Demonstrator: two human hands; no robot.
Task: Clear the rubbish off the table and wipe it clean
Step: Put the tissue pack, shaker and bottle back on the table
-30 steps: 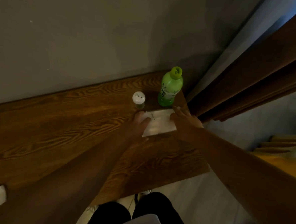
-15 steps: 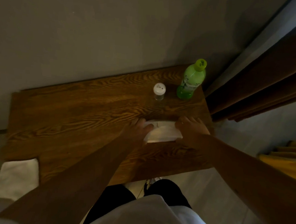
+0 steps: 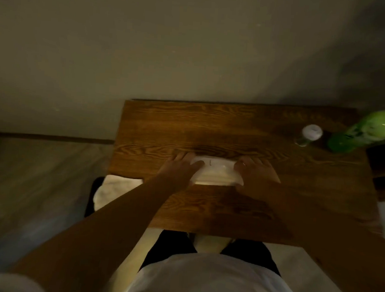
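A folded white cloth [image 3: 212, 172] lies flat on the dark wooden table [image 3: 233, 130], near its middle. My left hand [image 3: 181, 167] presses on the cloth's left end with fingers spread. My right hand [image 3: 255, 174] presses on its right end the same way. Both palms rest partly on the cloth and partly on the wood. A green plastic bottle [image 3: 365, 134] stands at the table's far right corner. Just left of it is a small clear shaker with a white cap [image 3: 309, 135].
A grey wall runs directly behind the table. A white crumpled cloth in a dark bin [image 3: 114, 190] sits on the floor at the table's left front corner. My legs and white shirt are at the table's near edge.
Both hands slid the white cloth leftward and toward me, away from the bottle and shaker to the table's middle. The view swung left.
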